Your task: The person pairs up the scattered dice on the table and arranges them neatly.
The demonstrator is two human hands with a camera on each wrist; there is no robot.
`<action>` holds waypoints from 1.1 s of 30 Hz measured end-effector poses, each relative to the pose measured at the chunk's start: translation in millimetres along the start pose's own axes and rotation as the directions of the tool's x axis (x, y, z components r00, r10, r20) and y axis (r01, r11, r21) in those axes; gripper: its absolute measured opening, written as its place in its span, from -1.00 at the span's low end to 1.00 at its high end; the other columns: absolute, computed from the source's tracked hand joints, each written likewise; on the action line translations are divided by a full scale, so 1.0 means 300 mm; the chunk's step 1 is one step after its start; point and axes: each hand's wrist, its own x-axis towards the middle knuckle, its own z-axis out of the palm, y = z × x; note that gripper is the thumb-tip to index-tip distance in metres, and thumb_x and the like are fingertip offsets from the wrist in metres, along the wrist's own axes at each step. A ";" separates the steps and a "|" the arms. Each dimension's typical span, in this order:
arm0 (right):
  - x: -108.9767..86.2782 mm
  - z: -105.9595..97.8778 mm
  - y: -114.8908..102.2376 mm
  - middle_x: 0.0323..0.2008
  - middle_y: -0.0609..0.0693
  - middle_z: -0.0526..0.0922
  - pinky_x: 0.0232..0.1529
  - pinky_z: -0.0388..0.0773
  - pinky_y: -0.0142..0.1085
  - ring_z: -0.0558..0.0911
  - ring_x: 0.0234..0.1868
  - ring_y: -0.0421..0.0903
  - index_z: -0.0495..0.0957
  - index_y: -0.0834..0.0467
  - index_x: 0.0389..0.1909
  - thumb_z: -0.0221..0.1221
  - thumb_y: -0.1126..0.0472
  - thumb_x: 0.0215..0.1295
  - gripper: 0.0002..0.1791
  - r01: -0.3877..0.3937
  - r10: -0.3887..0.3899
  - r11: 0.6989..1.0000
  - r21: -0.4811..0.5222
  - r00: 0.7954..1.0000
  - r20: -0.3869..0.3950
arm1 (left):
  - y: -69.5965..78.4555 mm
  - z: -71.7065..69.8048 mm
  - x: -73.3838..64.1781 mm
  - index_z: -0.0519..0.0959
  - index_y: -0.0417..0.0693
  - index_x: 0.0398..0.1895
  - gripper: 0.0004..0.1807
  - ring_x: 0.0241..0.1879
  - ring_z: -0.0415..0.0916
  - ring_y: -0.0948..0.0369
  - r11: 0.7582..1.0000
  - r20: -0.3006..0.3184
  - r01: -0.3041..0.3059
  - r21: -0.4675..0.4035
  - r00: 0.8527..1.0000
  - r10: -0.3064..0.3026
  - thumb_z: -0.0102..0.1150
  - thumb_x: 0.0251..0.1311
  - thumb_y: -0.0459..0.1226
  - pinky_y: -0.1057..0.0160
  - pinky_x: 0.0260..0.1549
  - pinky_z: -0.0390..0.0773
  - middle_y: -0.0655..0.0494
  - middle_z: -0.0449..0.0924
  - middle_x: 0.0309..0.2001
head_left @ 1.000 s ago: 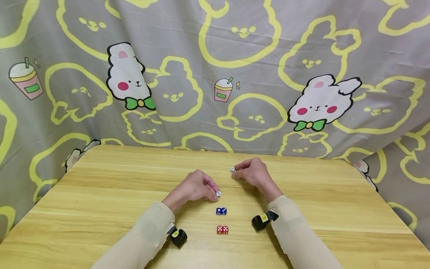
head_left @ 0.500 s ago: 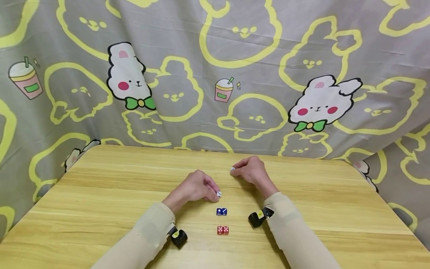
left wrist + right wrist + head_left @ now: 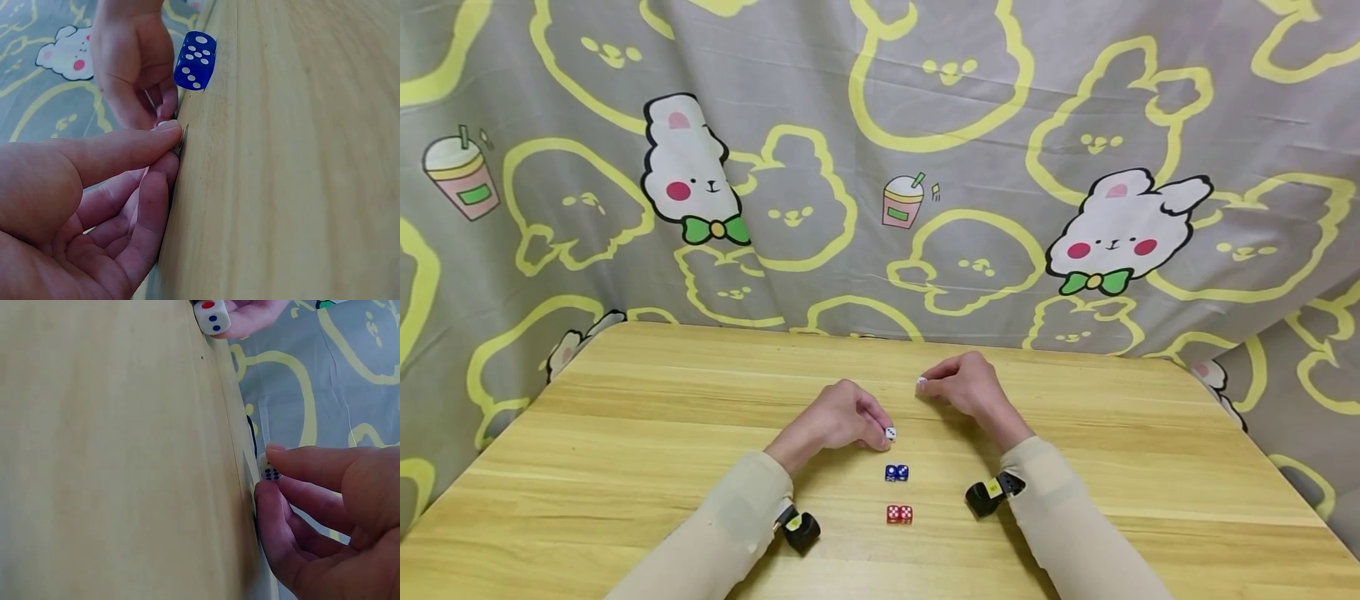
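Observation:
In the head view my left hand pinches a white die low at the table, near the middle. Farther back and to the right, my right hand holds a second white die between thumb and fingertips. The right wrist view shows a face with several dark pips on this right-hand die. There the left-hand die shows a red pip and blue pips. Two blue dice sit side by side in front of the left hand, and two red dice lie nearer, also side by side.
A light wooden table spreads under both hands. Behind it and at its sides hangs a grey curtain with yellow outlines and rabbit prints. Black wrist cameras are strapped at the beige sleeves.
My right wrist has swung slightly left, then back right, and the die in its fingers looks turned. The left hand and the blue and red dice have stayed in place.

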 end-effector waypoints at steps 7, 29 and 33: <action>-0.025 -0.004 0.005 -0.21 0.05 0.85 -0.23 0.74 -0.33 0.77 -0.37 -0.18 0.84 0.16 -0.15 0.52 0.18 0.25 -0.80 -0.001 0.000 0.997 0.077 1.000 0.023 | -0.002 0.002 0.002 0.79 -0.09 -0.36 -0.84 -0.46 0.62 0.26 1.000 0.000 -0.002 -0.006 1.000 0.002 0.61 0.01 -0.41 0.38 -0.42 0.61 0.11 0.80 -0.44; -0.121 0.001 -0.008 -0.31 -0.01 0.82 -0.25 0.75 -0.32 0.76 -0.37 -0.18 0.84 0.13 -0.25 0.55 0.20 0.19 -0.85 0.078 -0.081 0.996 0.032 0.988 0.130 | 0.001 0.001 0.002 0.79 -0.07 -0.37 -0.83 -0.45 0.65 0.24 1.000 -0.015 0.003 0.015 1.000 -0.003 0.63 0.00 -0.40 0.35 -0.40 0.62 0.12 0.80 -0.45; -0.134 0.003 -0.005 -0.42 -0.05 0.80 -0.31 0.69 -0.33 0.70 -0.41 -0.19 0.85 0.11 -0.27 0.55 0.19 0.17 -0.86 0.108 -0.109 0.994 0.010 0.982 0.152 | 0.000 0.002 -0.001 0.79 -0.06 -0.36 -0.83 -0.46 0.65 0.24 1.000 -0.015 0.001 0.018 1.000 -0.001 0.63 -0.01 -0.39 0.35 -0.40 0.61 0.13 0.80 -0.45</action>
